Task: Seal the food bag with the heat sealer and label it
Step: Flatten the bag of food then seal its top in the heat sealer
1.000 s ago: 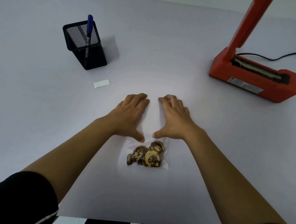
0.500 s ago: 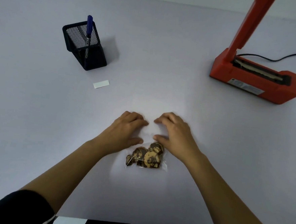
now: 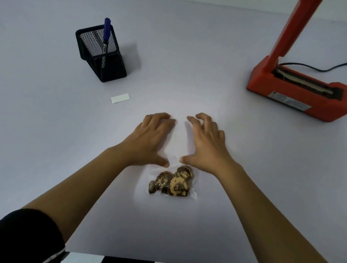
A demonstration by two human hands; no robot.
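Toward the front edge of the surface point(image 3: 44, 143), about midway between its left and right edges, the food bag point(image 3: 173, 182) lies flat with its mouth pointing away from the person. It holds a small heap of round dark-and-tan biscuits gathered at the near, closed end, and the far half looks empty. The left hand point(image 3: 150, 139) and the right hand point(image 3: 205, 144) rest side by side on that empty half. Each grip is wide, the fingers spread and only lightly arched, pressing the film rather than pinching it. The film is clear against a pale surface, so where its open edge ends is hard to make out. The bag is probably light, limp and slick, and the biscuits brittle, so the sensible hold is on the two far corners of the empty film. The heat sealer point(image 3: 301, 89) stands toward the far right edge with its arm raised. Toward the far left a mesh pen holder point(image 3: 103, 60) holds a single blue pen point(image 3: 106, 36), with the white label point(image 3: 120, 97) lying just in front of it.
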